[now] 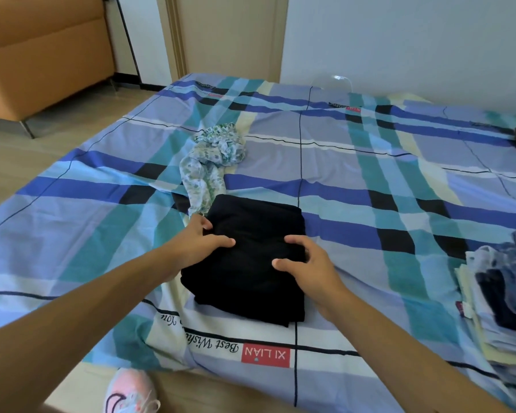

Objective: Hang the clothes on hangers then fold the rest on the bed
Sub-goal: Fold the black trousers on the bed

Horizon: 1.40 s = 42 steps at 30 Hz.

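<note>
Pink-and-white sneaker (130, 391) at six o'clock is the nearest thing to us, on the floor against the edge of the plaid bed sheet (370, 180). Just beyond it lies the black folded garment (251, 278), a thick rectangle whose long axis runs from six toward twelve o'clock, tipped a little to the right.

We hold it from both flanks. Our left hand (197, 242) is at its nine o'clock edge, thumb laid on top and fingers curled round the fold. Our right hand (307, 266) is at its three o'clock edge, fingers bent and clasping the cloth.

At three o'clock, well apart, sits a stack of folded clothes (495, 308). Our right hand is the nearer one to it, so we judge that carrying the bundle there would lead with that side.

Farther on, at eleven o'clock, the crumpled floral garment (212, 159) trails down until its end touches the black bundle's far left corner, just beside our left fingertips. It looks like the next piece to fold.
</note>
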{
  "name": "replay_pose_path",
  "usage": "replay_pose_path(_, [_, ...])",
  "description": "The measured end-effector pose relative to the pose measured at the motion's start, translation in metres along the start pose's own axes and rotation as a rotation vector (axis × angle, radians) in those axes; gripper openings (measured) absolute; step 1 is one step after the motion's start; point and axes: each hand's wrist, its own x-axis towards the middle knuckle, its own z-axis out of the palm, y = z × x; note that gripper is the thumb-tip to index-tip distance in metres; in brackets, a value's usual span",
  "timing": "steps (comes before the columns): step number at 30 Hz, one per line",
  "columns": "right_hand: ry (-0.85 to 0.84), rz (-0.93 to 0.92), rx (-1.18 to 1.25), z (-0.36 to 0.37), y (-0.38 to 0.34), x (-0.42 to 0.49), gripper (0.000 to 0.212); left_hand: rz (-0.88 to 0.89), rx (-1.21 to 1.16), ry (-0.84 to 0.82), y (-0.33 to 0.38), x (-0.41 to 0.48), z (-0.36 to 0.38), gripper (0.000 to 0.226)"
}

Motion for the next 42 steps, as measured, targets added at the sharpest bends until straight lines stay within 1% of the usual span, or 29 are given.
replay_pose_path(3, [-0.081,0.058,0.159,-0.006,-0.005,0.002,0.052,-0.013,-0.128,-0.066,0.005,-0.010,0.002,0.050])
replay_pose_path(6, [-0.079,0.042,0.247,-0.020,-0.012,-0.001,0.057,0.051,-0.256,-0.068,0.015,-0.019,0.014,0.043])
replay_pose_path(8, [-0.038,-0.003,0.244,-0.040,-0.020,-0.006,0.059,0.114,-0.345,-0.069,0.026,-0.025,0.025,0.042])
replay_pose_path(10, [-0.003,-0.052,0.208,-0.068,-0.030,-0.011,0.062,0.184,-0.405,-0.081,0.045,-0.031,0.043,0.045])
replay_pose_path(11, [0.007,-0.069,0.192,-0.086,-0.038,-0.016,0.064,0.235,-0.416,-0.067,0.055,-0.030,0.052,0.042])
replay_pose_path(12, [0.021,-0.091,0.181,-0.108,-0.044,-0.022,0.065,0.279,-0.437,-0.065,0.071,-0.034,0.064,0.033])
replay_pose_path(13, [0.040,-0.116,0.162,-0.133,-0.050,-0.028,0.066,0.322,-0.462,-0.085,0.087,-0.035,0.077,0.029])
replay_pose_path(14, [0.071,-0.143,0.132,-0.159,-0.058,-0.037,0.066,0.350,-0.487,-0.124,0.108,-0.043,0.092,0.032])
replay_pose_path(16, [0.152,-0.183,0.077,-0.218,-0.068,-0.057,0.065,0.389,-0.538,-0.234,0.149,-0.055,0.128,0.032])
replay_pose_path(19, [0.263,-0.210,0.072,-0.307,-0.072,-0.092,0.065,0.510,-0.587,-0.330,0.208,-0.068,0.196,0.036])
replay_pose_path(22, [0.444,-0.218,0.033,-0.397,-0.057,-0.134,0.065,0.533,-0.619,-0.476,0.275,-0.107,0.277,0.036])
replay_pose_path(23, [0.509,-0.209,0.015,-0.425,-0.049,-0.149,0.064,0.572,-0.587,-0.517,0.294,-0.117,0.303,0.036])
replay_pose_path(26, [0.670,-0.166,0.027,-0.499,-0.019,-0.185,0.062,0.643,-0.489,-0.610,0.341,-0.147,0.374,0.051])
replay_pose_path(30, [0.836,-0.060,-0.034,-0.568,0.028,-0.198,0.054,0.586,-0.422,-0.731,0.367,-0.152,0.463,0.060])
replay_pose_path(32, [0.846,0.046,-0.158,-0.583,0.063,-0.190,0.054,0.569,-0.292,-0.730,0.358,-0.147,0.497,0.058])
replay_pose_path(33, [0.792,0.142,-0.275,-0.584,0.083,-0.184,0.056,0.571,-0.177,-0.721,0.350,-0.143,0.509,0.056])
replay_pose_path(34, [0.694,0.251,-0.395,-0.581,0.101,-0.178,0.059,0.590,-0.016,-0.699,0.343,-0.139,0.518,0.054])
replay_pose_path(35, [0.590,0.333,-0.508,-0.578,0.117,-0.171,0.062,0.640,0.186,-0.639,0.340,-0.136,0.524,0.053])
replay_pose_path(36, [0.532,0.356,-0.555,-0.576,0.127,-0.164,0.065,0.735,0.409,-0.523,0.343,-0.135,0.526,0.055])
replay_pose_path(37, [0.524,0.328,-0.559,-0.575,0.127,-0.160,0.067,0.894,0.605,-0.350,0.350,-0.135,0.522,0.061])
replay_pose_path(38, [0.540,0.257,-0.554,-0.575,0.126,-0.155,0.067,1.101,0.725,-0.188,0.359,-0.136,0.521,0.071])
replay_pose_path(39, [0.556,0.177,-0.571,-0.575,0.123,-0.148,0.067,1.302,0.753,-0.121,0.369,-0.137,0.521,0.080])
replay_pose_path(40, [0.564,0.111,-0.606,-0.574,0.118,-0.143,0.070,1.445,0.783,-0.171,0.379,-0.138,0.522,0.088])
replay_pose_path(41, [0.566,0.061,-0.616,-0.573,0.116,-0.138,0.075,1.515,0.841,-0.300,0.386,-0.137,0.524,0.094])
replay_pose_path(42, [0.570,0.033,-0.618,-0.571,0.117,-0.132,0.079,1.483,0.945,-0.432,0.390,-0.132,0.528,0.103])
